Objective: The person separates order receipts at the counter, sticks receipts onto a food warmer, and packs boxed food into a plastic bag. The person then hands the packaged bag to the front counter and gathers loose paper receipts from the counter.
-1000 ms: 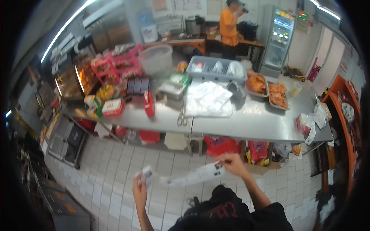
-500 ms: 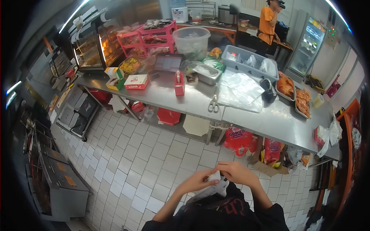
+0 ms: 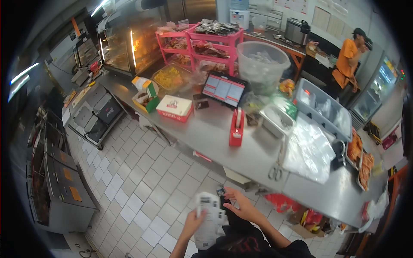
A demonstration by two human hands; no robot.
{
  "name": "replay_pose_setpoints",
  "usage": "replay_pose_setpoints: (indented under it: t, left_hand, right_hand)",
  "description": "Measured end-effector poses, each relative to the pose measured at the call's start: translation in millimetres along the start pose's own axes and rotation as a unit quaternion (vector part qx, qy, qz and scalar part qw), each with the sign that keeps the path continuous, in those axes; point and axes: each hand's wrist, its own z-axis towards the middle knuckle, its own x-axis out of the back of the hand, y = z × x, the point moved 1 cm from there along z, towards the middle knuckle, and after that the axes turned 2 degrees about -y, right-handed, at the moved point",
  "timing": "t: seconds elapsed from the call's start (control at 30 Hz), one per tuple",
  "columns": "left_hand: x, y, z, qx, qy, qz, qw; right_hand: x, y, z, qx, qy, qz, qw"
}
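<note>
And the hands have just parted, I see | left hand (image 3: 194,222): grip clamped on black-printed white paper strips (image 3: 206,227), in front of the red plastic tape dispenser (image 3: 236,136) | right hand (image 3: 244,208): grip apart, just beside the strips | left alone now carries them

Paper (image 3: 206,230): print too small to read. Left hand (image 3: 193,222): fingers partly hidden behind it. Shirt (image 3: 254,249): cut off by the bottom edge, lettering blurred. Tablet (image 3: 224,89): screen text illegible. Water jug (image 3: 239,4): cut off by the top edge. Carton (image 3: 300,231): partly hidden beneath the table (image 3: 206,131). Tub (image 3: 263,71): contents indistinct.
</note>
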Motion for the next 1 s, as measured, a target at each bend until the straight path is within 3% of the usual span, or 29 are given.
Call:
replay_pose_setpoints:
  t: [0.1, 0.13, 0.17, 0.2, 0.27, 0.37, 0.53, 0.6, 0.73, 0.83, 0.93, 1.0]
  left_hand:
    - [41, 14, 58, 0.013, 0.143, -0.151, 0.978]
    - [57, 19, 75, 0.003, 0.209, -0.217, 0.953]
    - [75, 8, 90, 0.053, 0.272, -0.225, 0.934]
    - [84, 25, 103, 0.05, 0.272, -0.221, 0.935]
    - [96, 54, 115, 0.056, 0.351, -0.299, 0.886]
    - [109, 65, 143, 0.051, 0.366, -0.288, 0.884]
    - [127, 59, 194, 0.014, 0.313, -0.249, 0.916]
    - [128, 66, 213, 0.016, 0.276, -0.209, 0.938]
    - [138, 81, 245, 0.031, 0.209, -0.195, 0.958]
    - [152, 81, 262, -0.028, 0.188, -0.154, 0.97]
    - [171, 81, 267, -0.048, 0.232, -0.226, 0.945]
    - [192, 77, 269, 0.026, 0.191, -0.363, 0.912]
  right_hand:
    - [58, 40, 61, -0.027, 0.062, 0.025, 0.997]
    - [95, 48, 77, -0.068, 0.126, -0.035, 0.989]
    - [137, 52, 93, -0.078, 0.223, -0.079, 0.968]
    - [187, 80, 100, -0.004, 0.293, -0.113, 0.95]
    - [289, 87, 110, 0.004, 0.418, -0.135, 0.898]
    - [409, 54, 126, -0.011, 0.537, -0.2, 0.82]
    - [545, 48, 106, -0.047, 0.575, -0.287, 0.765]
    - [582, 50, 86, -0.142, 0.564, -0.349, 0.734]
    - [576, 19, 67, -0.193, 0.548, -0.399, 0.709]
    - [568, 13, 59, -0.199, 0.545, -0.419, 0.698]
    - [557, 2, 66, -0.196, 0.528, -0.419, 0.712]
    - [551, -3, 73, -0.233, 0.513, -0.428, 0.706]
